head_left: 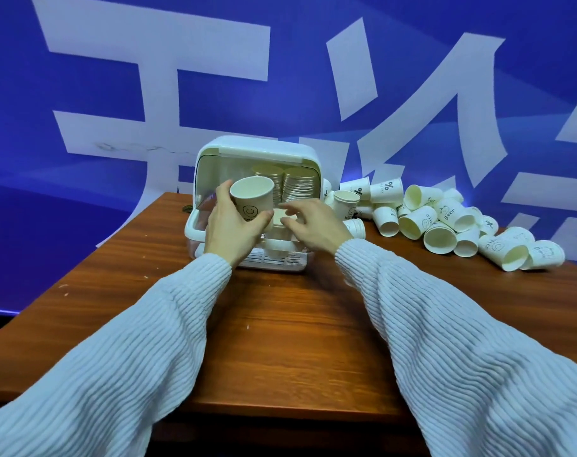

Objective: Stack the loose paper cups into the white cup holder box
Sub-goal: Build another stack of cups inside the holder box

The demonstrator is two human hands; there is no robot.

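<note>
The cup holder box [257,153] is set on the table [280,324] toward its far edge. Inside the box, two cup stacks [298,186] are placed side by side. To the right of the box, a heap of loose paper cups [445,219] is spread across the table. Directly before the box's opening, a paper cup [251,199] is held.

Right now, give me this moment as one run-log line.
left hand: grips smiley cup | right hand: fingers over cup in holder box | pile: on table, right
</note>
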